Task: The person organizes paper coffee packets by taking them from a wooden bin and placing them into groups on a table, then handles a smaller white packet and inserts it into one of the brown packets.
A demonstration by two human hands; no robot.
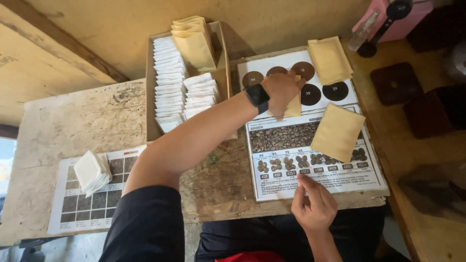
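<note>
In the head view, your left hand (pixel 281 92) reaches across to the upper middle of the frame, fingers closed on a tan pouch (pixel 293 106) that lies over the chart (pixel 296 187) of brown discs and bean pictures. Your right hand (pixel 314 206) sits at the lower middle, fingers loosely curled and holding nothing, its forefinger touching the chart's lower rows. Two more tan pouches rest on the chart: a stack (pixel 330 59) at the upper right and a single one (pixel 338 132) tilted just right of centre. A cardboard tray (pixel 151 87) at the upper centre-left holds rows of white packets (pixel 167 82) and upright tan pouches (pixel 193 42). At the lower left, a small pile of white packets (pixel 92 172) lies on a grey swatch sheet (pixel 80 206). You appear to be in the middle of placing or lifting the pouch; the next move calls for a firm pinch on its edge and a clean lift without shifting the chart beneath.
</note>
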